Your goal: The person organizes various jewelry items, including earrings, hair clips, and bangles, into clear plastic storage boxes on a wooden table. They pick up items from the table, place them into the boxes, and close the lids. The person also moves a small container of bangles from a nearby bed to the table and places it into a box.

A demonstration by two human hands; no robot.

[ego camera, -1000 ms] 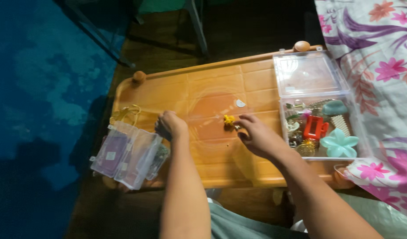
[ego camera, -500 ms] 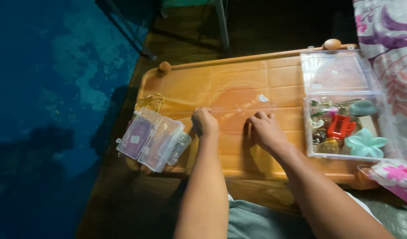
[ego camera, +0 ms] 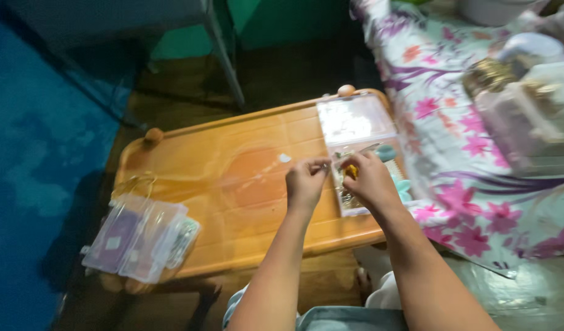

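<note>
Shifted rightward to clear box (ego camera: 363, 160): left hand (ego camera: 306, 182) pinched at its rim, contents indiscernible; right hand (ego camera: 369, 179) gripping yellow piece (ego camera: 352, 171) over it. Sorting step; next, steady placement inside box.

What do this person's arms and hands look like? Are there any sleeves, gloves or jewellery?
Both arms are bare from the bottom of the picture up to the fingers, with no sleeves in view. The left hand and the right hand wear no gloves. No ring, bracelet or watch shows, though the picture is dim and slightly blurred, so something small could be missed.
</note>
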